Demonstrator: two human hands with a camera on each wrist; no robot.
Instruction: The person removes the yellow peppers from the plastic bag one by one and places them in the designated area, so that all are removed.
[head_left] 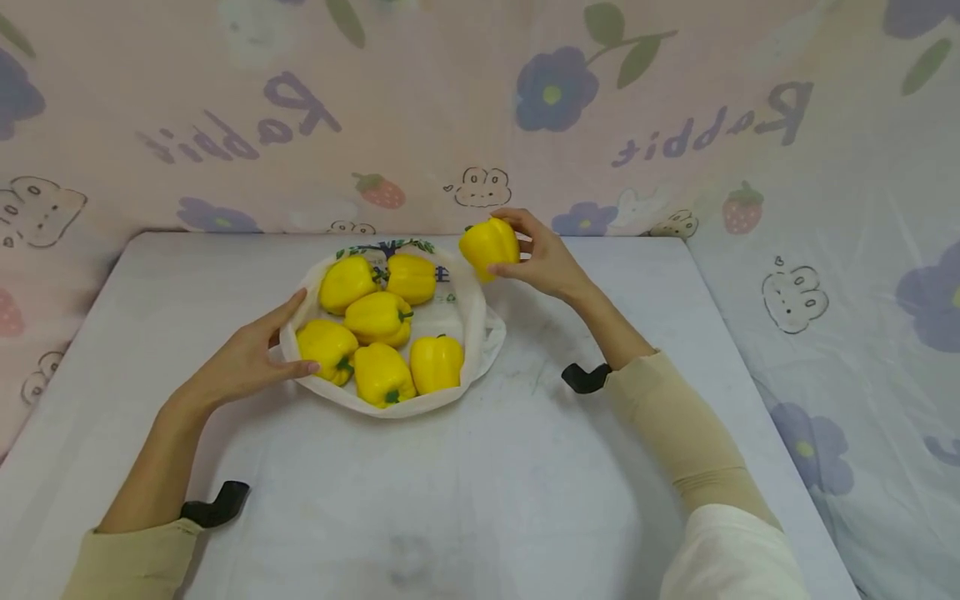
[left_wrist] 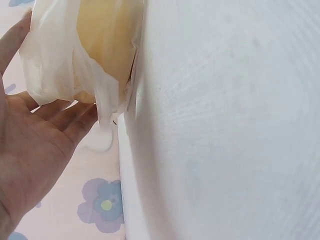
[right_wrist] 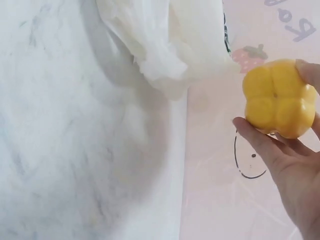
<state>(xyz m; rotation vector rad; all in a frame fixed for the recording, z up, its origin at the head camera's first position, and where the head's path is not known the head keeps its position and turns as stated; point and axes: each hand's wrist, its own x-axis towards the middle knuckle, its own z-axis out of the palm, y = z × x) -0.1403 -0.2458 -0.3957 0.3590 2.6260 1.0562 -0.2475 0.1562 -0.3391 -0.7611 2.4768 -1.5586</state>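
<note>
A white plastic bag [head_left: 480,329] lies open on the table and holds several yellow bell peppers [head_left: 382,317]. My left hand [head_left: 303,332] cups the bag's left rim with straight fingers [left_wrist: 70,117], thumb at the near side. The bag [left_wrist: 55,65] presses against my palm, and a pepper [left_wrist: 107,40] shows through it. My right hand [head_left: 498,242] grips one more yellow pepper [head_left: 486,243] just above the bag's far right edge. In the right wrist view that pepper [right_wrist: 279,97] sits between thumb and fingers [right_wrist: 260,142], to the right of the bag [right_wrist: 165,45].
The white table [head_left: 480,500] runs to a pink cloth backdrop [head_left: 420,125] printed with flowers and rabbits, which also drapes down the right side [head_left: 862,292]. Black wrist straps [head_left: 217,504] [head_left: 587,377] show at both sleeves.
</note>
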